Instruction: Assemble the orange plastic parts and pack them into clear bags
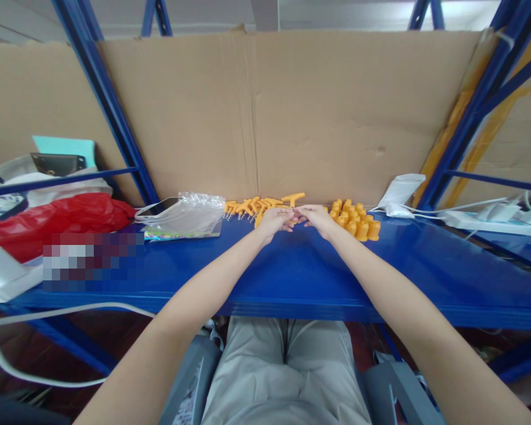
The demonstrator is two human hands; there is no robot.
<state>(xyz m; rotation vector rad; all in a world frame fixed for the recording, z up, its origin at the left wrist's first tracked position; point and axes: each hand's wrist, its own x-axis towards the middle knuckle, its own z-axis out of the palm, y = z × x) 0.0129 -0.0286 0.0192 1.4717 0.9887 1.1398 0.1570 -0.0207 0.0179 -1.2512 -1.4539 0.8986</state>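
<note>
My left hand (pixel 278 221) and my right hand (pixel 315 217) meet over the blue tabletop, their fingers closed together. An orange T-handled corkscrew (pixel 293 197) stands upright between them, its handle above my fingertips and its metal shaft going down into the pinch. The fingers hide its lower end. Left of my hands lies a row of similar orange corkscrews (pixel 246 206) with metal spirals. An orange piece partly shows behind my left wrist. Beside my right hand, several orange plastic sleeves (pixel 356 222) stand grouped.
A clear plastic bag (pixel 190 217) lies on the blue table (pixel 301 277) to the left, near a red bag (pixel 66 218). A white packet (pixel 400 195) and white cables with a power strip (pixel 495 219) are at right. Cardboard (pixel 318 112) walls off the back between blue posts.
</note>
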